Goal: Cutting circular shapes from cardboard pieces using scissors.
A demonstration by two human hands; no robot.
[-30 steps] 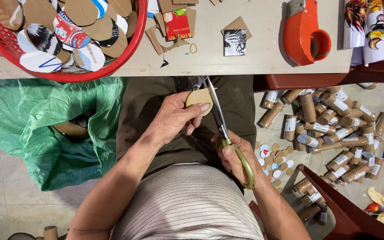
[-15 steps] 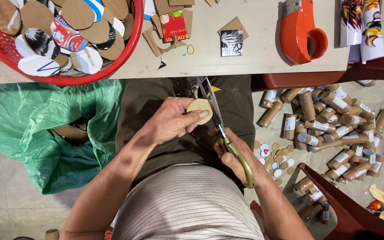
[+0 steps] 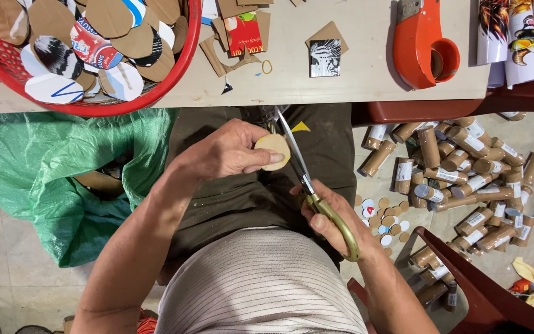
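We see one cardboard disc (image 3: 273, 151) pinched in our left hand (image 3: 230, 151), fingers clamped on it, below the table (image 3: 341, 74). Our right hand (image 3: 329, 213) grips one pair of scissors (image 3: 307, 179); one red basket (image 3: 180, 59) sits on the table.

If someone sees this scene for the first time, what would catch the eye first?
In the middle, the left hand holds a small cardboard disc against the scissors gripped by the right hand. At top left sits a red basket of cut cardboard ovals; a heap of cardboard tubes covers the floor at right.
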